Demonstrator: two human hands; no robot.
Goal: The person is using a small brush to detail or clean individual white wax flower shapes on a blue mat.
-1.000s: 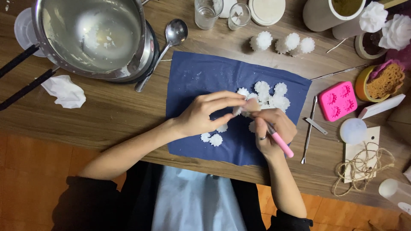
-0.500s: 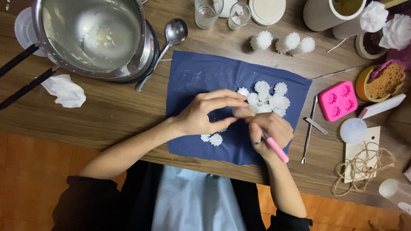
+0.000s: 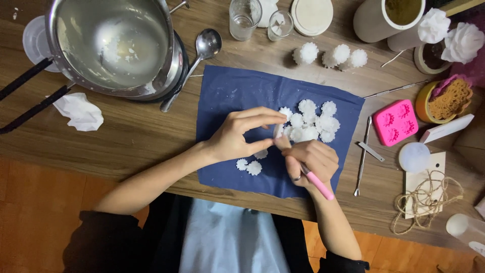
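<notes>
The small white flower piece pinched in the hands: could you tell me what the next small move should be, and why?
Probably keep trimming its edge with the pink tool. The left hand pinches the flower piece while the right hand points the tool at it, over the blue cloth.

navy cloth [image 3: 227,96], white wax flowers [image 3: 313,121], pink mould [image 3: 395,122]

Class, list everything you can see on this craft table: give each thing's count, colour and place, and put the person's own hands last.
Cloth: one, dark blue, table centre.
Flower pieces: a white cluster on the cloth; two more near its front edge.
Bowl: one, steel, on a pot, back left.
Spoon: one, metal, right of the bowl.
Mould: one, pink, right of the cloth.
Metal tools: a few thin ones, right of the cloth.
Twine: one tan coil, front right.
Tissue: one, white, left.
Left hand: pinches a small white piece.
Right hand: holds a pink tool.
</notes>
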